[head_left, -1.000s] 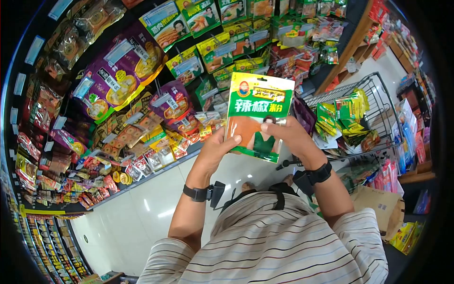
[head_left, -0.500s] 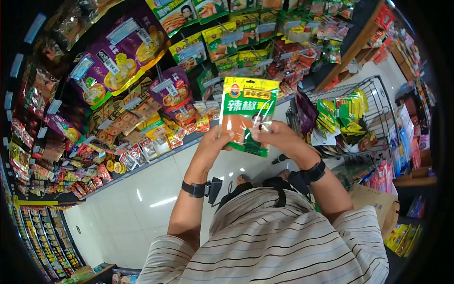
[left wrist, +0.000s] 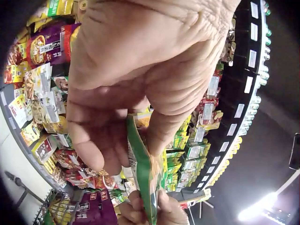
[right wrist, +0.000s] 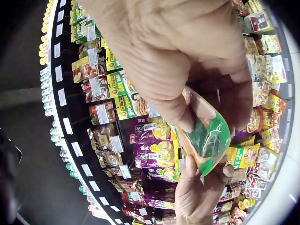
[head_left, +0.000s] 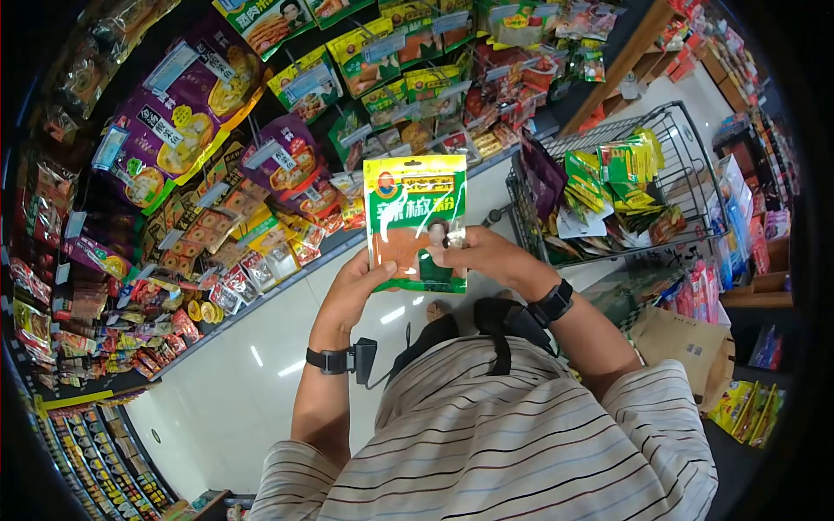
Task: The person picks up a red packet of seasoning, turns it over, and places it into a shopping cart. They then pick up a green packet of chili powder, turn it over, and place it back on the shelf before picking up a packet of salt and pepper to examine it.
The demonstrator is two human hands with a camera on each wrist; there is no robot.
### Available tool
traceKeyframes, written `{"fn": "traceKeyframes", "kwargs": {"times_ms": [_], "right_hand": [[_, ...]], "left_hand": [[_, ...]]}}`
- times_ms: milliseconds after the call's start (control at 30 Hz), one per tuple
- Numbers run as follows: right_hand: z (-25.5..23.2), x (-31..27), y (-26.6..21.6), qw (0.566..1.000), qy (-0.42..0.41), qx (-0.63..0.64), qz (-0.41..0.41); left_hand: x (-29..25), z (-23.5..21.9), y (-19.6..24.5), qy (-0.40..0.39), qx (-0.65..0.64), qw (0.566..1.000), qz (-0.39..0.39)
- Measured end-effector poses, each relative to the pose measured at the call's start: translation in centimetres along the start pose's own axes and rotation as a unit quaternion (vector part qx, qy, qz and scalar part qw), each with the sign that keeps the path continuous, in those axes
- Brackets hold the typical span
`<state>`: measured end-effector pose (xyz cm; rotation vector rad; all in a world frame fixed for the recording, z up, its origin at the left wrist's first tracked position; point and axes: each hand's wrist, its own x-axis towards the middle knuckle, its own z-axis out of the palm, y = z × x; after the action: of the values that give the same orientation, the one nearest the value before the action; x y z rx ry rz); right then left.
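A green and yellow packet [head_left: 401, 236] with an orange-brown lower part is held upright in front of the body. The left hand [head_left: 352, 280] pinches its lower left side, thumb on the front; the right hand [head_left: 486, 259] pinches the lower right side the same way. In the left wrist view, the packet [left wrist: 144, 164] appears edge-on between the left hand's thumb and fingers [left wrist: 86, 145]. The right wrist view shows the packet's lower part [right wrist: 206, 138] bending between the right thumb and fingers, the left hand [right wrist: 197, 197] beyond it. The fingers behind the packet are mostly hidden in the head view.
Shelves of hanging packets, including large purple ones [head_left: 165, 130], curve along the left and top. A wire shopping cart [head_left: 686, 187] with green and yellow packets stands at the right. Below it is a brown paper bag [head_left: 682, 347]. Pale floor tiles [head_left: 234, 382] lie between shelf and body.
Both hands have moved left with the packet, still pinching its lower sides. The shelves and cart have also shifted left in the head view.
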<state>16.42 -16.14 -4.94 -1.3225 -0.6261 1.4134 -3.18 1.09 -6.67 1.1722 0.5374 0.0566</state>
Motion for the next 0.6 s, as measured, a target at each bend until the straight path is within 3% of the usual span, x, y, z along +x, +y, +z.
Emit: {"fn": "traceKeyframes", "kwargs": {"times_ms": [200, 400, 600], "right_hand": [[-1.1, -0.1, 2.1, 0.999, -0.032, 0.01, 0.004], [-2.9, 0.3, 4.5, 0.998, 0.031, 0.057, 0.001], [-5.5, 0.9, 3.6, 0.995, 0.039, 0.089, 0.015]], "left_hand": [[1.1, 0.4, -1.6, 0.021, -0.002, 1.0, -0.018], [2.4, 1.3, -2.4, 0.031, 0.025, 0.997, -0.06], [4.4, 3.2, -3.6, 0.056, 0.022, 0.992, -0.107]]}}
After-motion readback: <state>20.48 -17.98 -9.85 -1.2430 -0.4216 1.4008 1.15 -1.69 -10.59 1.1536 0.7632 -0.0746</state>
